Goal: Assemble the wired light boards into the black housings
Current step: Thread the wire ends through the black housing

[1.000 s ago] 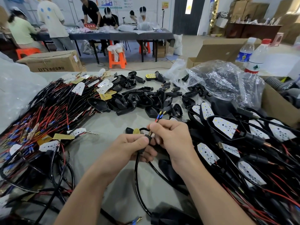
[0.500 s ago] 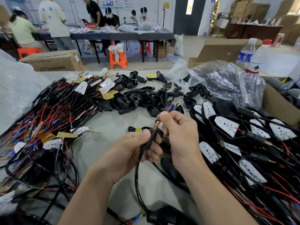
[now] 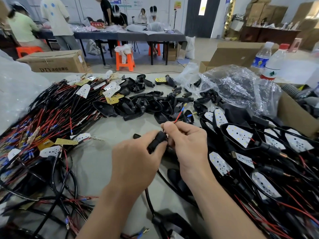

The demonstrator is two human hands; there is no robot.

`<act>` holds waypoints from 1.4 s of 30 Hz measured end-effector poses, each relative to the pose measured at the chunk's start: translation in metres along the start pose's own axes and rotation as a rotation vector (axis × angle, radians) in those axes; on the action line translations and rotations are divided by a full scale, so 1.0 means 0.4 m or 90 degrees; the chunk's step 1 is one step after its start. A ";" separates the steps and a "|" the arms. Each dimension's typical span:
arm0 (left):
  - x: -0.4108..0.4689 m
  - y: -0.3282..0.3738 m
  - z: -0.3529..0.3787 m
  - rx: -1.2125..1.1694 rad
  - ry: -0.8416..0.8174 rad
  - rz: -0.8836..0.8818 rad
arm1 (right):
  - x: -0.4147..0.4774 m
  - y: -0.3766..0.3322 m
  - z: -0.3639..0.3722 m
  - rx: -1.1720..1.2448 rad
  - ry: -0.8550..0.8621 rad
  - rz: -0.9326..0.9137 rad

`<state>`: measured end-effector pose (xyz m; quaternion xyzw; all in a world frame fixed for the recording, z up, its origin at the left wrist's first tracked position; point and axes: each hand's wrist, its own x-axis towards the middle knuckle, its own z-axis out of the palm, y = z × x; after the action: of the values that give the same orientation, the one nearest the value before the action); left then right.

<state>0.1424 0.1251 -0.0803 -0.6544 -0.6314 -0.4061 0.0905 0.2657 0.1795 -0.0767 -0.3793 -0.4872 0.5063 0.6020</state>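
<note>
Black housing (image 3: pixel 156 143) is sitting clamped in your left hand (image 3: pixel 136 163) over the bench (image 3: pixel 96 163), while your right hand (image 3: pixel 188 144) is pinching the red wire (image 3: pixel 178 117) just beside it, mid-bench.

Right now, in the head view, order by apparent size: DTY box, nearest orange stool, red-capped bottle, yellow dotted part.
1. DTY box
2. Red-capped bottle and orange stool: alike, bottle nearer
3. Yellow dotted part

Ahead of you: white wall (image 3: pixel 165 19), dark door (image 3: pixel 195 23) (one lit pane), long dark-clothed table (image 3: pixel 131 34), orange stool (image 3: pixel 125 61), pale floor (image 3: pixel 203 49), stacked cartons (image 3: pixel 265 11) far right.
</note>
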 end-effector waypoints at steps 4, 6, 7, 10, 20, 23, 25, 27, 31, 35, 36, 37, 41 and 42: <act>0.021 0.027 0.006 -0.453 -0.238 -0.198 | 0.002 -0.001 -0.001 0.026 0.049 0.034; 0.029 0.029 -0.004 -0.700 -0.372 -0.364 | 0.008 -0.014 -0.006 0.067 0.069 0.077; 0.027 0.022 -0.008 -0.789 -0.429 -0.411 | 0.014 -0.022 -0.012 0.094 0.079 0.090; 0.016 -0.016 -0.022 -0.897 -0.560 -0.418 | 0.031 -0.044 -0.030 0.160 0.088 0.081; 0.024 -0.120 -0.063 -0.852 -0.701 -0.352 | 0.038 -0.061 -0.046 0.299 0.142 0.051; 0.032 -0.118 -0.060 -0.882 -0.590 -0.431 | 0.032 -0.054 -0.043 0.198 0.040 0.098; 0.036 -0.111 -0.058 -0.909 -0.556 -0.450 | 0.015 -0.043 -0.032 0.069 -0.091 0.127; 0.036 -0.106 -0.058 -0.914 -0.558 -0.453 | -0.003 -0.030 -0.016 0.016 -0.186 0.116; 0.027 -0.094 -0.056 -0.873 -0.603 -0.448 | 0.005 -0.034 -0.003 0.044 -0.052 0.028; 0.020 -0.092 -0.062 -0.817 -0.667 -0.422 | 0.027 -0.055 -0.032 0.117 0.080 -0.074; 0.018 -0.090 -0.064 -0.820 -0.673 -0.435 | 0.032 -0.058 -0.042 0.120 0.086 -0.073; 0.018 -0.088 -0.065 -0.828 -0.666 -0.460 | 0.033 -0.061 -0.049 0.107 0.080 -0.055; 0.024 -0.081 -0.058 -0.880 -0.594 -0.522 | 0.007 -0.047 -0.046 -0.119 -0.094 0.096; 0.026 -0.081 -0.055 -0.887 -0.586 -0.523 | -0.006 -0.042 -0.037 -0.149 -0.173 0.122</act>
<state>0.1028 0.1251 -0.0721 -0.3829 -0.4009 -0.3945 -0.7328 0.2842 0.1742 -0.0649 -0.4197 -0.5812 0.5475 0.4316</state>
